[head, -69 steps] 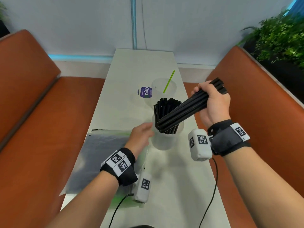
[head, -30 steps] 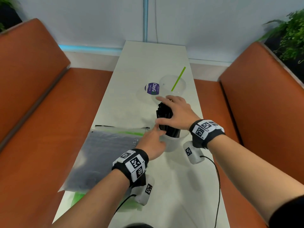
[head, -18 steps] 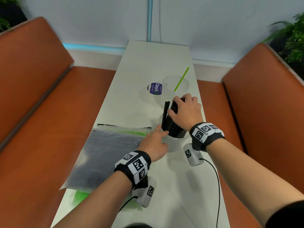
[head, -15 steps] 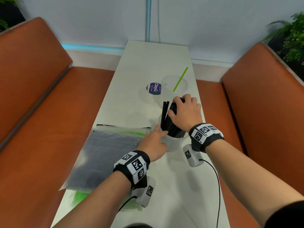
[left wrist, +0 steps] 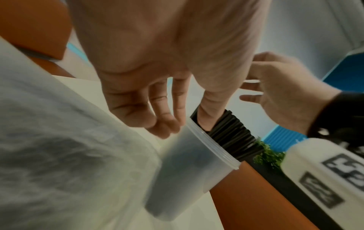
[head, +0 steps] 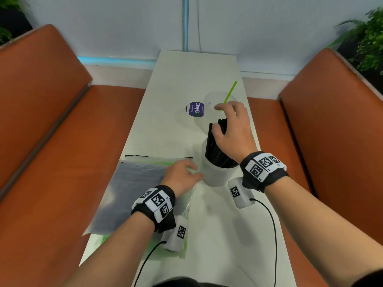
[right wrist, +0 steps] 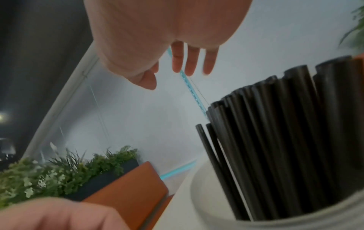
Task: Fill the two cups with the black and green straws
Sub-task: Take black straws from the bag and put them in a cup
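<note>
The near clear cup stands mid-table, packed with black straws. My right hand hovers just over the straw tops with its fingers spread and relaxed, holding nothing; the right wrist view shows the same right hand open above the black straws. My left hand lies loosely curled at the cup's left side, fingertips by the rim of the near cup. Behind stands the far clear cup with one green straw leaning in it.
A clear bag of black straws lies at the table's left, on top of a green bag. A purple round label sits left of the far cup. Orange bench seats flank the narrow white table.
My right hand has let go of the black straws it was pressing into the near cup and has opened above them. My left hand has eased back slightly from the cup.
</note>
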Tool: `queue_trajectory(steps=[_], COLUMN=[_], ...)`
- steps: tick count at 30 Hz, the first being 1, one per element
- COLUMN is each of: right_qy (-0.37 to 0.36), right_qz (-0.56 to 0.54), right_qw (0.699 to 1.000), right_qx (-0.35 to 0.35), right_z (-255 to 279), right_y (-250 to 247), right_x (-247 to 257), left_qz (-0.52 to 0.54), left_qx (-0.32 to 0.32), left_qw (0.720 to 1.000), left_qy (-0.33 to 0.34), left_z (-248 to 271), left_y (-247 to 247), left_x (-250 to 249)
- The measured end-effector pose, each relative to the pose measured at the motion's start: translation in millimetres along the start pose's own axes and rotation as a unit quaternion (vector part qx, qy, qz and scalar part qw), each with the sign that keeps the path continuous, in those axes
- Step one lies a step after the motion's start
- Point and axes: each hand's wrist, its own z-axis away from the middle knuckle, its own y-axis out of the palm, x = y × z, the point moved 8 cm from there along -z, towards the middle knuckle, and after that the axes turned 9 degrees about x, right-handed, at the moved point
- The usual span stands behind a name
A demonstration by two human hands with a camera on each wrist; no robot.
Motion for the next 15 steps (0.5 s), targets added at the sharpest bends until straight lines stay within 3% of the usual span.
queue_trajectory(steps=[5, 8, 12, 15], right_qy=[-0.041, -0.032, 0.067, 0.113], right_qz=[-0.139, -0.178, -0.172, -0.123], right_qw=[0.989, 0.983, 0.978, 0.942], right_qx=[-0.037, -0.008, 0.098, 0.292], right_z=[23.0, 38.4, 63.9, 94.5], right_y=[3.1, 20.8, 60.2, 107.7], right_x=[18.6, 23.7, 7.3, 0.1], left_qz=[-0.111, -0.139, -0.057, 0.018], left_qx=[0.051, 0.087, 0.066, 0.042], left_qw=[0.991, 0.985, 0.995, 0.998], left_qy=[-0.053, -0.054, -0.049, -0.041], left_z=[11.9, 21.1, 27.2, 31.1], left_y=[4.8, 15.1, 4.5, -13.4], left_x=[30.9, 38.2, 41.6, 38.6])
